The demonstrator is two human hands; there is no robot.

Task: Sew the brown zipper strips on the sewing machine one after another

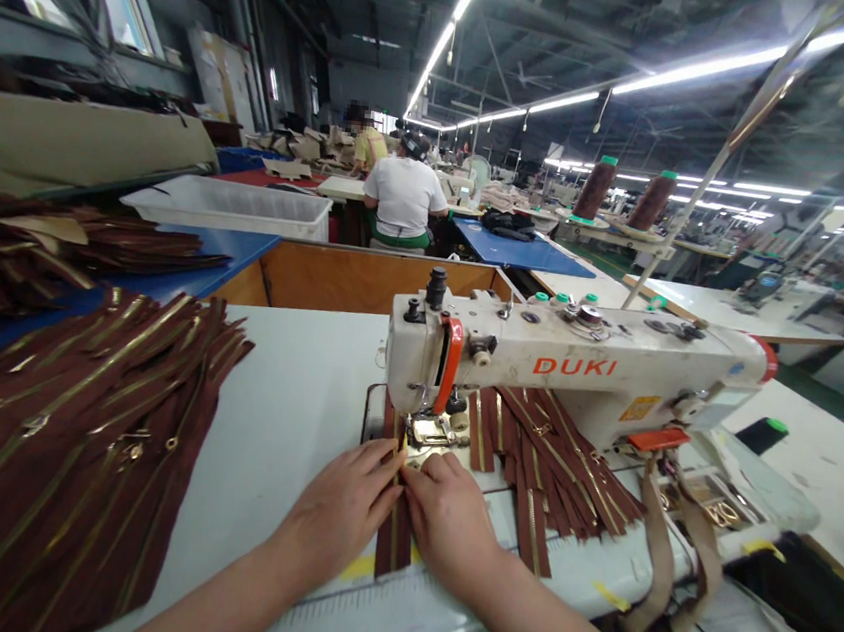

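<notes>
A brown zipper (pixel 393 546) with gold teeth lies lengthwise on the pale table, its far end beneath the presser foot of the white sewing machine (pixel 496 364). My left hand (pixel 344 497) is closed at the zipper's left edge, just in front of the foot. From the other side my right hand (pixel 448 522) pinches the zipper, its fingertips almost meeting the left ones. Something small and yellow shows at the fingertips, too small to name. Under the machine's arm, a fan of brown zippers (pixel 564 467) spreads to the right.
Many brown zippers (pixel 70 430) cover the table's left side, with another heap (pixel 37 245) behind. A parts tray (pixel 719 503) and hanging tan straps (pixel 657 562) are at the right. Beyond stand a white bin (pixel 230 203), thread cones (pixel 596 189) and a seated person (pixel 407 194).
</notes>
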